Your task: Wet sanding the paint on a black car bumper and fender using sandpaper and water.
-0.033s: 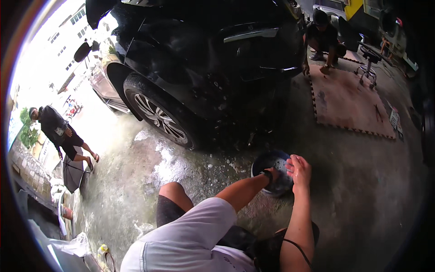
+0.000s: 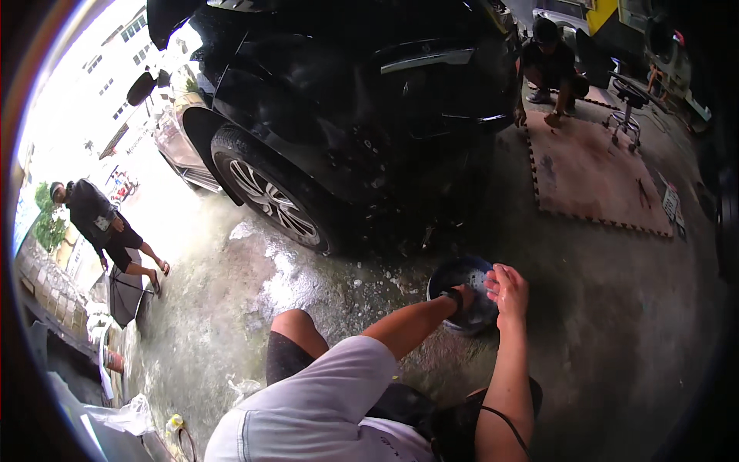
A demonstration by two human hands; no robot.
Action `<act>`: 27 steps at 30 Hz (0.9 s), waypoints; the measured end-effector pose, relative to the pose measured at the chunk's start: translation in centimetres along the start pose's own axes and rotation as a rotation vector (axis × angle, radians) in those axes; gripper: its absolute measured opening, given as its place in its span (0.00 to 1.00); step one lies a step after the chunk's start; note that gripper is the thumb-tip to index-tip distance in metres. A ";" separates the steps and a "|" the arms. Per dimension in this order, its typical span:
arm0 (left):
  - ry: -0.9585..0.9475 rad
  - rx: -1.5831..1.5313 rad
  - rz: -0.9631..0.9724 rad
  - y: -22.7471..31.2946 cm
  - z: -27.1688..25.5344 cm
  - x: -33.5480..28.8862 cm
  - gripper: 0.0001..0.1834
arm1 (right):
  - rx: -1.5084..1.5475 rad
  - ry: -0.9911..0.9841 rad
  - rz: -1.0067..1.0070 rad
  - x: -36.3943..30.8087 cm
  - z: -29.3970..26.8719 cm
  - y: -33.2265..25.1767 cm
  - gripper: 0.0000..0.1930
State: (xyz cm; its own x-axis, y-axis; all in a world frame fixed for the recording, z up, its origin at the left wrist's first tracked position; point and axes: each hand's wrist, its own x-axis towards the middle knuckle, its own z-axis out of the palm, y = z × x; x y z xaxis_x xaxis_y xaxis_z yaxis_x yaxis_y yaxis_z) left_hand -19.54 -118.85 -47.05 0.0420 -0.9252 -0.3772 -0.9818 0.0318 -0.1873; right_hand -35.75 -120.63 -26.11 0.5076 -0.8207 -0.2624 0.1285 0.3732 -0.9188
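Observation:
A dark blue basin [image 2: 468, 330] with bubbly water in it stands on the wet floor in front of me. My left hand [image 2: 465, 296], with a dark band at the wrist, reaches down into the basin; its fingers are hidden in there, so whether they grip anything does not show. Above the basin's right rim, my right hand [image 2: 508, 291] is raised with its fingers loosely bent and a little apart. It holds nothing that I can see. A wet black car [image 2: 308, 92] with dripping suds is just beyond the basin.
A wheel [image 2: 269, 196] of the car stands ahead to the left. At far right a person [image 2: 548, 65] squats by a pinkish foam mat [image 2: 589, 173] with a wheeled stool [image 2: 627, 108] beside it. Another person [image 2: 96, 219] stands at left near a dark umbrella [image 2: 125, 296]. Clear plastic [image 2: 127, 416] lies lower left.

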 end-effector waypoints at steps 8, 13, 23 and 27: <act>0.505 -0.540 0.113 -12.6 -0.6 -8.1 0.15 | 0.012 -0.100 0.031 -0.3 2.8 -0.7 0.14; 0.749 -1.686 -0.150 -16.5 -18.2 -17.7 0.23 | -0.017 -0.044 0.067 1.1 -1.5 1.5 0.15; 1.673 -0.374 -0.763 -28.0 -38.6 -30.2 0.23 | -0.075 -0.075 0.082 1.7 0.0 2.7 0.17; 1.608 0.073 -0.597 -28.1 -32.5 -20.8 0.35 | -0.036 -0.023 0.113 2.5 -1.2 4.4 0.15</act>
State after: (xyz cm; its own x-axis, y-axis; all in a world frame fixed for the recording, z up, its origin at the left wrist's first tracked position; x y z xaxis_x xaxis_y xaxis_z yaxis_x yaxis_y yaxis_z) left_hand 1.14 -112.81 -4.47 0.1125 -0.2337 0.9658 -0.8886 -0.4586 -0.0074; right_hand -34.96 -121.56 -31.19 0.5366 -0.7640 -0.3583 0.0387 0.4465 -0.8940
